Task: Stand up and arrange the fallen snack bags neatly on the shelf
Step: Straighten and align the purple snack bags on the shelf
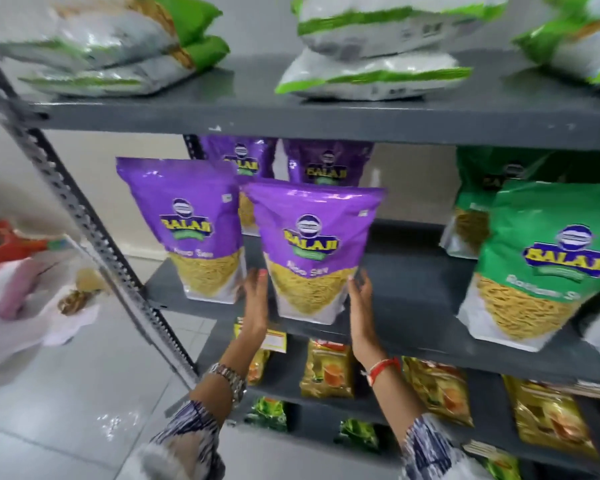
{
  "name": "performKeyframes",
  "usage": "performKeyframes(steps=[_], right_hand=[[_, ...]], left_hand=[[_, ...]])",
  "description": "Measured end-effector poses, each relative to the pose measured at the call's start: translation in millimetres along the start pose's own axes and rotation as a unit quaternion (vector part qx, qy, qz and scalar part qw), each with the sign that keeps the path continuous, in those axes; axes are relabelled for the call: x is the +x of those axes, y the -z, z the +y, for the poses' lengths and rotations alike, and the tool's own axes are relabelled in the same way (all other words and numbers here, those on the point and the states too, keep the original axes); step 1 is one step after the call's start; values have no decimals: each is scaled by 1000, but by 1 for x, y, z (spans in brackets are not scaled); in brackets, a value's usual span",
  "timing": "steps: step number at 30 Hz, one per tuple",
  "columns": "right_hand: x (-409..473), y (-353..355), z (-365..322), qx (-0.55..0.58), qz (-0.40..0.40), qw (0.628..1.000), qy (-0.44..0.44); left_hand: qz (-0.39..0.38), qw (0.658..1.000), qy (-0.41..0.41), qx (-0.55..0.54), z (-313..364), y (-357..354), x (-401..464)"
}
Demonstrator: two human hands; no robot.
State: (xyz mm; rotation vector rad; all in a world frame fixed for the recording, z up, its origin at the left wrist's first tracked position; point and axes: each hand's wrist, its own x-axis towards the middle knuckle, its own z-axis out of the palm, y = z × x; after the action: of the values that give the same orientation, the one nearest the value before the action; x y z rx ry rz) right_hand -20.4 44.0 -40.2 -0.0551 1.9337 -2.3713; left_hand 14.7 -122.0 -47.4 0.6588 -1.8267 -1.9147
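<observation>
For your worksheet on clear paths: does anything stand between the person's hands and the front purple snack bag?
Nothing visible does. The left hand and right hand lie flat against the two sides of the upright purple snack bag at the front of the grey metal shelf. Whether they grip it cannot be told.

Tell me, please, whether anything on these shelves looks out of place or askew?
Yes: on the top shelf, the white-and-green bags lie flat in piles instead of standing. The purple bags and green bag on the middle shelf stand upright.
</observation>
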Motion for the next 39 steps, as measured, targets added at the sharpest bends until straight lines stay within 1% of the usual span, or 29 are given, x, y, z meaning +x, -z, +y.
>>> performKeyframes(steps=[3, 6, 10, 13, 15, 19, 20, 22, 23, 24, 25, 26, 27, 28, 31, 32, 34, 36, 39], right_hand=[[0, -17, 2, 31, -17, 999, 9], [-6, -30, -2, 35, -6, 999, 1], [-2, -37, 6, 38, -8, 999, 12], [5, -37, 15, 49, -16, 998, 22], [4, -41, 14, 37, -25, 999, 22], [-2, -46, 6, 50, -10, 998, 28], [-4, -47, 4, 61, 7, 998, 30], [-12, -49, 6, 53, 94, 993, 41], [-18, -50, 9, 32, 149, 987, 52], [-26, -51, 14, 7, 196, 978, 69], [-36, -54, 18, -18, 221, 970, 104], [-47, -59, 21, -53, 216, 964, 148], [-56, -67, 25, -95, 181, 962, 183], [-63, -77, 29, -129, 128, 962, 206], [-72, -115, 33, -178, -33, 958, 224], [-72, -129, 31, -184, -73, 954, 225], [-70, -155, 29, -199, -109, 946, 231], [-63, -177, 27, -175, -100, 958, 206], [-46, -198, 23, -114, -51, 986, 107]], left_hand=[[-63, 998, 23, -19, 4, -1, -1], [-117, 993, 0, -16, 3, -3, 2], [-128, 992, -5, -8, -4, 6, 9], [-141, 990, 6, -13, 4, 9, 4], [-143, 990, 6, -12, 7, 12, 5], [-144, 989, 37, 6, 10, 16, 7], [-148, 988, 35, 10, 8, 17, 4], [-136, 990, 13, 15, 8, 22, -8], [-107, 994, -17, 24, 5, 28, -13], [-67, 995, -69, 29, 0, 36, -18], [-20, 992, -121, 41, -3, 46, -23], [30, 984, -167, 53, -6, 57, -24], [85, 975, -197, 62, -5, 68, -22], [130, 968, -204, 57, -2, 79, -17], [213, 965, -155, 8, 14, 114, 11], [217, 965, -145, -8, 19, 125, 23], [198, 972, -126, -31, 28, 143, 44], [168, 980, -87, -66, 45, 151, 60], [136, 984, -28, -111, 60, 150, 75]])
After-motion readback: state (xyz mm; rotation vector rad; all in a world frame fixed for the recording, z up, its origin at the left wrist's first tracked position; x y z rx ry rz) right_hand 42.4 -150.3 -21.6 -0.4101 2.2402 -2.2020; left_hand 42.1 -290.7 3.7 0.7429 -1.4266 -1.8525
